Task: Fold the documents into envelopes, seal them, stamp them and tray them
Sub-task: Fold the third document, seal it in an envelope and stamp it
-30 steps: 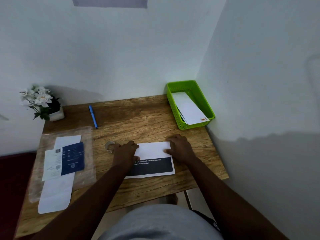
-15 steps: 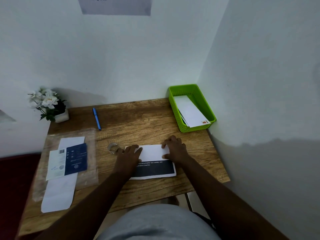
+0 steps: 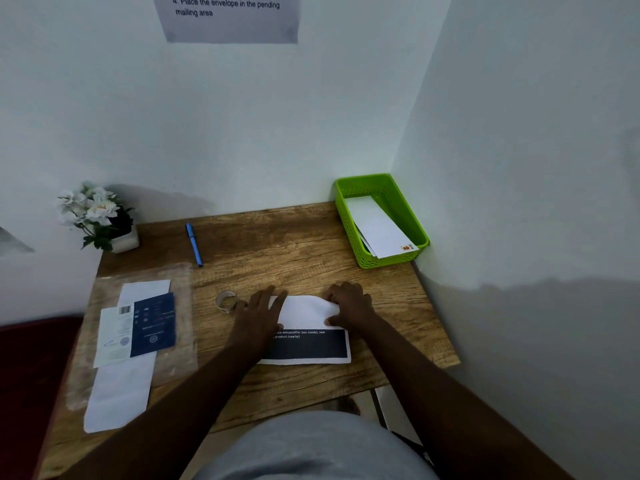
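Both hands (image 3: 258,315) on folded document (image 3: 306,313)

Small office mailing corner, wooden desk (image 3: 277,251), green tray (image 3: 349,216), wall instruction sheet (image 3: 232,19)

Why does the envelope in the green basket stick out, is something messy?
Slightly. The stamped envelope is too long for the green basket, so its near end rides over the rim. Nothing is spilled or torn; both hands are flattening the folded document.

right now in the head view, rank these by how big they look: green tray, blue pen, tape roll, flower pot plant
1. green tray
2. flower pot plant
3. blue pen
4. tape roll, part hidden by the left hand
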